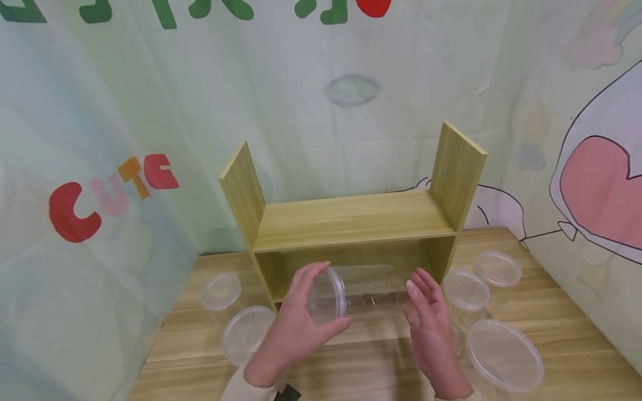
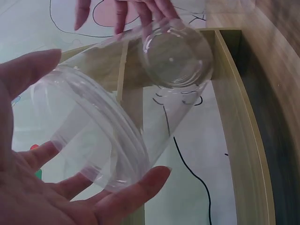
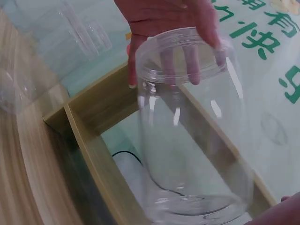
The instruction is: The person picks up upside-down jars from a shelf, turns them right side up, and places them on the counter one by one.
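A clear plastic jar (image 1: 376,287) with a clear screw lid (image 1: 335,295) lies sideways in the air in front of the wooden shelf. My left hand (image 1: 296,328) grips it by the lid end, the thumb and fingers spread around the rim. At the jar's base, my right hand (image 1: 431,328) has its fingers extended; whether they touch the plastic cannot be told. In the left wrist view, the round base (image 2: 177,56) faces away from the left hand. The right wrist view shows the left fingers (image 3: 192,65) through the clear lid end. Nothing is visible inside the jar.
The two-level wooden shelf (image 1: 351,220) stands on the wood-grain table (image 1: 346,379) against a printed cloth backdrop. Left of it are two clear lidded jars, one nearer (image 1: 248,334) and one farther (image 1: 221,292). Three more, including a wide-lidded jar (image 1: 504,356), stand on the right.
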`<action>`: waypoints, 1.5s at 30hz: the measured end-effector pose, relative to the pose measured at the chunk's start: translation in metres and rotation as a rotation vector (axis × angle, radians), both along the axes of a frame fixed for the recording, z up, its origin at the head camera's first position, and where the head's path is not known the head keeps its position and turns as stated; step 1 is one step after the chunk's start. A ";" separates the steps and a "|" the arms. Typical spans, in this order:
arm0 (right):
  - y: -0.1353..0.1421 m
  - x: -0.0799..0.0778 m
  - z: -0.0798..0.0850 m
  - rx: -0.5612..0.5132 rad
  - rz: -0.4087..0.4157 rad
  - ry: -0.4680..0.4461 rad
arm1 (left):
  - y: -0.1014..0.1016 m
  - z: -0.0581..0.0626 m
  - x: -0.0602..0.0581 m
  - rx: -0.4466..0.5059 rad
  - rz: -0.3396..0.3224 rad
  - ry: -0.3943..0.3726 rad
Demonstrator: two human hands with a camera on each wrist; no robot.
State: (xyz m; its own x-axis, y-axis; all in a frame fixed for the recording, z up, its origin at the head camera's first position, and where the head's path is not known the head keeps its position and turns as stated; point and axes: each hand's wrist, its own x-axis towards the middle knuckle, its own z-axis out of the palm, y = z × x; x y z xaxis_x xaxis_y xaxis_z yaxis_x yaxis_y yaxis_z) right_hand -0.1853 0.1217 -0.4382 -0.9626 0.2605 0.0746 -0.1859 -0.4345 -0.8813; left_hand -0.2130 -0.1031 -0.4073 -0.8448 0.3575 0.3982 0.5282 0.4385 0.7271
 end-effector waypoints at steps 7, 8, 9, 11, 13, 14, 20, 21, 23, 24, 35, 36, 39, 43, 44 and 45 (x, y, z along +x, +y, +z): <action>0.019 -0.006 0.041 0.261 -0.094 -0.062 | -0.001 0.003 -0.004 -0.142 0.013 0.031; 0.024 -0.008 0.046 0.286 -0.114 -0.063 | -0.001 0.003 -0.004 -0.160 0.014 0.026; 0.028 -0.009 0.051 0.303 -0.131 -0.061 | -0.001 0.003 -0.005 -0.178 0.011 0.020; 0.037 -0.013 0.059 0.327 -0.185 -0.056 | -0.002 0.002 -0.004 -0.218 0.003 -0.011; 0.047 -0.019 0.065 0.357 -0.251 -0.040 | -0.003 0.001 -0.003 -0.264 -0.011 -0.035; 0.053 -0.022 0.068 0.386 -0.288 -0.029 | -0.003 0.000 -0.003 -0.290 -0.017 -0.042; 0.087 -0.047 0.091 0.597 -0.454 -0.019 | -0.002 -0.005 -0.008 -0.393 -0.056 -0.025; 0.092 -0.052 0.094 0.621 -0.459 -0.009 | -0.001 -0.006 -0.009 -0.407 -0.063 -0.023; 0.102 -0.062 0.101 0.678 -0.446 0.029 | 0.000 -0.007 -0.012 -0.431 -0.077 -0.025; 0.107 -0.068 0.104 0.701 -0.433 0.056 | 0.000 -0.008 -0.013 -0.442 -0.083 -0.026; 0.138 -0.102 0.121 0.903 -0.237 0.226 | 0.013 -0.013 -0.019 -0.536 -0.163 -0.022; 0.139 -0.103 0.121 0.916 -0.232 0.236 | 0.015 -0.014 -0.019 -0.547 -0.166 -0.027; 0.142 -0.106 0.121 0.943 -0.213 0.256 | 0.020 -0.015 -0.019 -0.572 -0.169 -0.041; 0.146 -0.109 0.122 0.966 -0.179 0.276 | 0.024 -0.014 -0.018 -0.619 -0.172 -0.027; 0.147 -0.110 0.122 0.969 -0.169 0.280 | 0.024 -0.014 -0.019 -0.630 -0.173 -0.020; 0.148 -0.110 0.123 0.973 -0.159 0.284 | 0.025 -0.014 -0.019 -0.641 -0.173 -0.009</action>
State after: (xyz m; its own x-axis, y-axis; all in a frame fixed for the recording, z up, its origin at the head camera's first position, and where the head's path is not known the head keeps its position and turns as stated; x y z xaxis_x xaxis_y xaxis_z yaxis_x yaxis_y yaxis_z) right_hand -0.2957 0.2693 -0.3151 -0.8361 0.0882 0.5414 -0.4357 0.4927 -0.7532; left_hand -0.2317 -0.0783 -0.4211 -0.7561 0.6522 0.0542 0.6251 0.6951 0.3552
